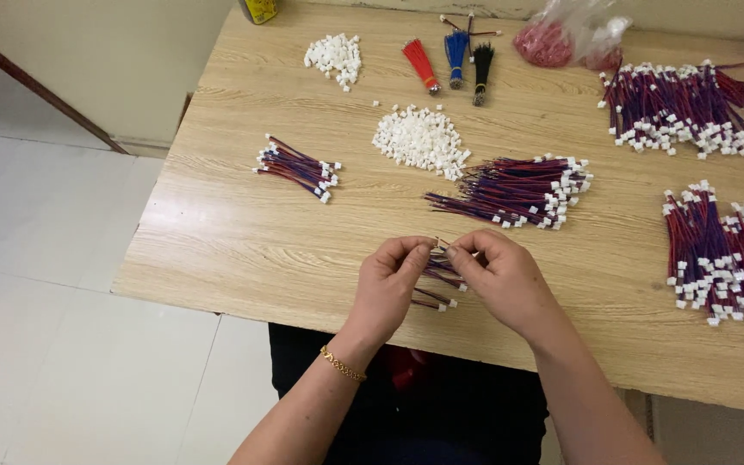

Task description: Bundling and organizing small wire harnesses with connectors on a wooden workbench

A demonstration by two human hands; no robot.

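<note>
Wooden table (243,250) under your head camera carries piles of red and blue wires with white plugs, and near its front edge your left hand (389,288) and right hand (503,280) are both closed, fingertips pinching one small bundle of wires (437,277) between them. I think thin wires could slip from the bundle and fall off the edge, because you hold only their ends. Your fingers hide the plug, so I cannot tell if it is seated.

bare forearms, no sleeves; a thin gold chain bracelet (343,364) circles the left wrist; dark clothing below
</note>
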